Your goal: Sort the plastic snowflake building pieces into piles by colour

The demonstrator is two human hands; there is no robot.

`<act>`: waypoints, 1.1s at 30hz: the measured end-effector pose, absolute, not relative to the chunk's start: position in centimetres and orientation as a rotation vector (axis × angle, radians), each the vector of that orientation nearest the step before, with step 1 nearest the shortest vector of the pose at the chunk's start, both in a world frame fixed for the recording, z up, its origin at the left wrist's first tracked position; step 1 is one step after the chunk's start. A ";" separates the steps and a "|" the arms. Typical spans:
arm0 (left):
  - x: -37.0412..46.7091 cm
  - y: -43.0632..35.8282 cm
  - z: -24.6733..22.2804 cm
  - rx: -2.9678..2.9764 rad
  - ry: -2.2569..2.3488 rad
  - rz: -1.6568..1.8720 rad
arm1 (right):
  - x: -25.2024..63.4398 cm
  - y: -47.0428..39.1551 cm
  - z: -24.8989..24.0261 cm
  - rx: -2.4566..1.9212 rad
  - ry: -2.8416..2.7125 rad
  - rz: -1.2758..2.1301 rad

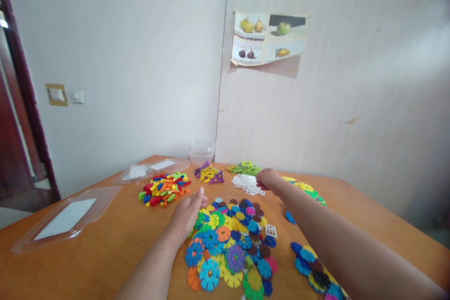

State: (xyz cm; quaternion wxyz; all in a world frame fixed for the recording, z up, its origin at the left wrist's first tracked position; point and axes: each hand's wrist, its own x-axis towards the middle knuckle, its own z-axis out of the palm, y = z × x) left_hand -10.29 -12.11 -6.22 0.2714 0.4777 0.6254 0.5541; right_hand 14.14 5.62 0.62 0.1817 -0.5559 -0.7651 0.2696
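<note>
A heap of colourful notched plastic discs (235, 257) covers the middle of the table in front of me. At its left edge is my left hand (188, 215), thumb up and fingers extended beside the green and yellow discs; nothing shows in its grasp. My right hand (270, 179) reaches farther out, to the right end of a pile of white lattice pieces (246, 183). Its fingers are curled closed, and whatever they may hold is hidden. One white lattice piece (271, 231) lies on the right side of the disc heap.
Other piles are mixed blocks (164, 189), yellow and purple pieces (210, 174) and green pieces (244, 168). More discs (316, 269) lie beneath my right forearm, others (307, 188) beyond it. Clear lids (66, 219) and a clear tub (201, 152) stand left and back, near the wall.
</note>
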 end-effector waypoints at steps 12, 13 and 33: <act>-10.1 -12.3 -5.8 1.247 1.665 1.532 | 20.1 0.9 0.6 -1.405 -2.834 0.949; -10.0 -12.3 -5.7 1.246 1.664 1.533 | 20.4 0.5 0.5 -1.367 -2.898 0.896; -10.2 -12.0 -6.0 1.239 1.653 1.524 | 20.8 -2.0 -0.5 -1.403 -2.915 0.609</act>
